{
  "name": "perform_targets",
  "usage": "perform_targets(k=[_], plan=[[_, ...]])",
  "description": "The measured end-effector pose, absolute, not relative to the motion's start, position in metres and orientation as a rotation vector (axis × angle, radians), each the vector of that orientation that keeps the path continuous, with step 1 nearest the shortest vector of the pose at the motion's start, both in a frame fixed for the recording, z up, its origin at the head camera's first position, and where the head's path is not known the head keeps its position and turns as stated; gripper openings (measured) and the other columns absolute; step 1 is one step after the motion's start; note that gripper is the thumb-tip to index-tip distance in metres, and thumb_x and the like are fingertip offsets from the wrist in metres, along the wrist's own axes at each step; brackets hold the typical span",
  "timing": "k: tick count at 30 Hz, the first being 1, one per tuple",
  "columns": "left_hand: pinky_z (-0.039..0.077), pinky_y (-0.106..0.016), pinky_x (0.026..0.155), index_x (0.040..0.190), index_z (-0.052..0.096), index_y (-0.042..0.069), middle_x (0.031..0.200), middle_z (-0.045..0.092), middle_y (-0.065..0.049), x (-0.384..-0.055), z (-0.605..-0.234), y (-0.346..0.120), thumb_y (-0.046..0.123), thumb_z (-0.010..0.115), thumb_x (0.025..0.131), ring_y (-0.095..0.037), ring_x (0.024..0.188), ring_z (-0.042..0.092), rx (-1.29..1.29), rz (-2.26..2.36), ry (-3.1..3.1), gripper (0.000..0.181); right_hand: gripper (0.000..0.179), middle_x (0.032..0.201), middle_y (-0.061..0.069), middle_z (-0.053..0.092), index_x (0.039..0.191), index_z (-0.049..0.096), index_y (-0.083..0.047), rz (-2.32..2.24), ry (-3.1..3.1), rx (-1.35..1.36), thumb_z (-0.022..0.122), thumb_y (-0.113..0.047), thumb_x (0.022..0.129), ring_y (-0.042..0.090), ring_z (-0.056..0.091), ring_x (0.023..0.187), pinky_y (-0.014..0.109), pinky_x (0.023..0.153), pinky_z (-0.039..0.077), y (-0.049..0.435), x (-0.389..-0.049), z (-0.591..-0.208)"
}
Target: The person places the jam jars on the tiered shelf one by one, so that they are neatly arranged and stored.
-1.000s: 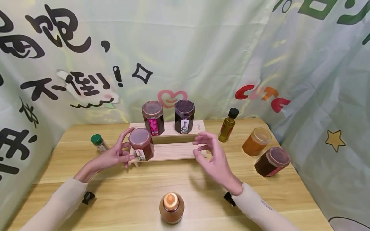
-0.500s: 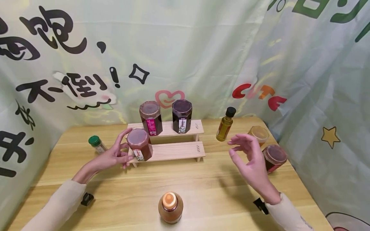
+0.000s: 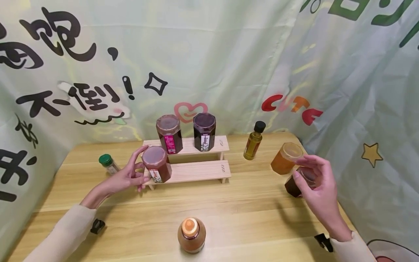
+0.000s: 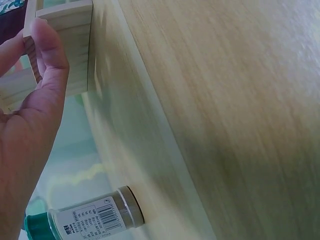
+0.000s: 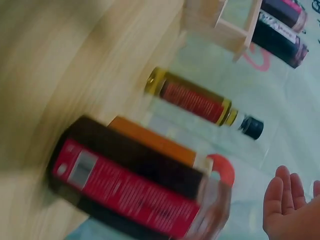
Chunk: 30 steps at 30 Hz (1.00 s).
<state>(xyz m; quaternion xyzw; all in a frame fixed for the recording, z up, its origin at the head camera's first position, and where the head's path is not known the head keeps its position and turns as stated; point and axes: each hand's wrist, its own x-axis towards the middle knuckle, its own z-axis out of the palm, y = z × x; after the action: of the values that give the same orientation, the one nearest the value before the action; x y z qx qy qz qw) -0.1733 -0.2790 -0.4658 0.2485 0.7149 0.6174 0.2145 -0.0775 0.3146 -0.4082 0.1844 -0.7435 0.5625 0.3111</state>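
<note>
My left hand (image 3: 126,178) grips the left end of a two-tier wooden rack (image 3: 196,171), its thumb on the wood edge (image 4: 60,25) in the left wrist view. Right beside those fingers, a reddish-brown jar (image 3: 157,164) stands on the lower shelf's left end. My right hand (image 3: 319,194) is at the table's right side, fingers relaxed and parted, overlapping a dark jar (image 3: 292,186) in the head view. In the right wrist view that hand (image 5: 295,210) is apart from the dark jar with its pink label (image 5: 130,185).
Two dark jars, one with a pink label (image 3: 170,144) and one with a white label (image 3: 205,142), stand on the upper shelf. An amber jar (image 3: 283,160), an oil bottle (image 3: 252,146), a green-capped shaker (image 3: 109,164) and an orange-capped bottle (image 3: 192,236) stand on the table (image 3: 235,218).
My right hand has moved from the rack's right end across to the dark jar at the right. The left hand stays at the rack's left end. The view has shifted slightly.
</note>
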Motion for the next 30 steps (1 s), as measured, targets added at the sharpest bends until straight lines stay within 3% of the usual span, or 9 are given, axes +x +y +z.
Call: perform_targets(k=[6, 11, 18, 22, 27, 30], plan=[[0.065, -0.043, 0.063, 0.173, -0.011, 0.038, 0.156, 0.027, -0.05, -0.173, -0.467, -0.278, -0.01, 0.064, 0.105, -0.035, 0.076, 0.071, 0.679, 1.719, 1.966, 0.112, 0.061, 0.127, 0.019, 0.066, 0.143, 0.05, 0.016, 1.325, -2.126, 0.305, 0.071, 0.026, 0.086, 0.019, 0.068, 0.114, 0.02, 0.101, 0.053, 0.333, -0.067, -0.406], [0.065, -0.045, 0.061, 0.174, -0.011, 0.037, 0.156, 0.027, -0.05, -0.173, -0.469, -0.279, -0.011, 0.065, 0.104, -0.036, 0.077, 0.071, 0.694, 1.726, 1.967, 0.113, 0.066, 0.134, 0.006, 0.064, 0.146, 0.053, 0.007, 1.237, -2.249, 0.116, 0.078, 0.018, 0.086, 0.016, 0.061, 0.123, 0.016, 0.108, 0.044, 0.35, -0.061, -0.409], [0.065, -0.045, 0.061, 0.173, -0.011, 0.038, 0.159, 0.021, -0.052, -0.172, -0.467, -0.282, -0.01, 0.064, 0.105, -0.035, 0.076, 0.071, 0.682, 1.728, 1.96, 0.113, 0.079, 0.144, -0.002, 0.054, 0.157, 0.045, -0.002, 1.202, -2.359, 0.046, 0.085, 0.008, 0.089, 0.006, 0.052, 0.131, 0.009, 0.11, 0.038, 0.369, -0.066, -0.426], [0.065, -0.043, 0.062, 0.173, -0.011, 0.038, 0.16, 0.022, -0.051, -0.173, -0.467, -0.283, -0.011, 0.063, 0.105, -0.039, 0.076, 0.071, 0.684, 1.726, 1.965, 0.112, 0.095, 0.145, 0.002, 0.049, 0.164, 0.033, -0.005, 1.234, -2.42, 0.055, 0.087, 0.008, 0.087, 0.0, 0.049, 0.126, 0.005, 0.104, 0.038, 0.379, -0.074, -0.437], [0.066, -0.043, 0.064, 0.173, -0.01, 0.04, 0.16, 0.026, -0.047, -0.173, -0.467, -0.282, -0.01, 0.065, 0.104, -0.037, 0.077, 0.071, 0.656, 1.72, 1.971, 0.114, 0.105, 0.145, 0.018, 0.044, 0.166, 0.02, -0.002, 1.28, -2.512, 0.074, 0.086, 0.011, 0.085, -0.005, 0.049, 0.113, 0.005, 0.089, 0.042, 0.391, -0.082, -0.449], [0.065, -0.043, 0.064, 0.173, -0.01, 0.04, 0.159, 0.028, -0.047, -0.174, -0.468, -0.282, -0.009, 0.065, 0.105, -0.036, 0.078, 0.071, 0.661, 1.726, 1.964, 0.113, 0.105, 0.138, 0.014, 0.047, 0.166, 0.019, -0.003, 1.322, -2.547, 0.095, 0.084, 0.013, 0.085, -0.008, 0.052, 0.108, 0.005, 0.084, 0.046, 0.396, -0.085, -0.455]])
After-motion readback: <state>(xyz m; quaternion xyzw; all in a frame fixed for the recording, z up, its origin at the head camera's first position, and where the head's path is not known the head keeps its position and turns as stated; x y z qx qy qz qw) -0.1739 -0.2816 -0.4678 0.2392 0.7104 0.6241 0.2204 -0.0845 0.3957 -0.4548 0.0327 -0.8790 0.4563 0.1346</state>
